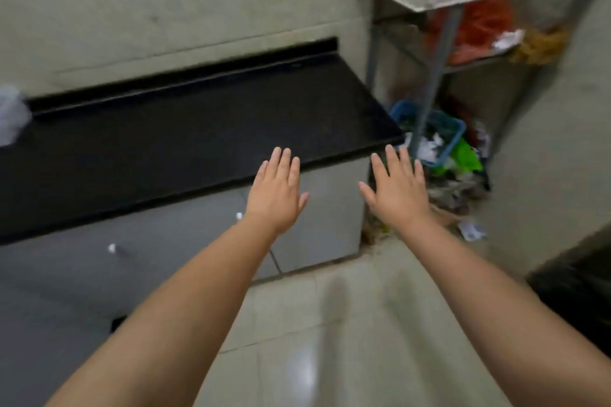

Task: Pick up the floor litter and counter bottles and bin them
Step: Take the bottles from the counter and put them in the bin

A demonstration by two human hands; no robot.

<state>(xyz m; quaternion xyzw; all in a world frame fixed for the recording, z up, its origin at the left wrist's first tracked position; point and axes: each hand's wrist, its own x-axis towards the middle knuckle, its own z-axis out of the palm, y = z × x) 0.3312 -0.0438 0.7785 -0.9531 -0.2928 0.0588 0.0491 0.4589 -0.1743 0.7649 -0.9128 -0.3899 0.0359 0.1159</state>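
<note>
Black counter, bare hands, and litter heaped in the corner to the right.

Both the left hand (pixel 276 193) and the right hand (pixel 398 190) are spread flat, palms down, holding nothing, in front of the counter (pixel 185 142) edge. The litter (pixel 458 182) lies on the floor ahead and right, past the counter's end, beside a blue basket (pixel 443 132); the right hand is nearer. It is a loose heap with no clear long axis. No bottle can be made out on the counter; a blurred pale thing (pixel 11 117) sits at its far left.
</note>
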